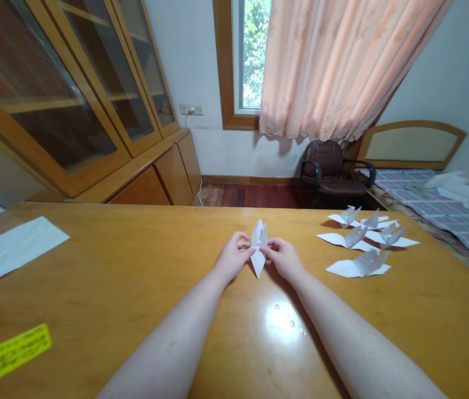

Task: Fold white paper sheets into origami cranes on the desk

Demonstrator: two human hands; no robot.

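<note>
A folded white origami crane [258,260] is held between my two hands over the middle of the table, its pointed ends facing away from me and toward me. My left hand [235,256] pinches its left side with thumb and fingers. On the other side, my right hand [283,256] grips the right edge the same way, thumb on top. Several finished-looking white paper cranes [359,266] stand grouped on the table to the right of my right hand, wings spread.
The wooden table [134,288] bears a white sheet of paper [14,249] at far left and a yellow label [10,357] at near left. Beyond the far edge stand a glass-door cabinet [143,149], an armchair [332,166] and a bed [438,199].
</note>
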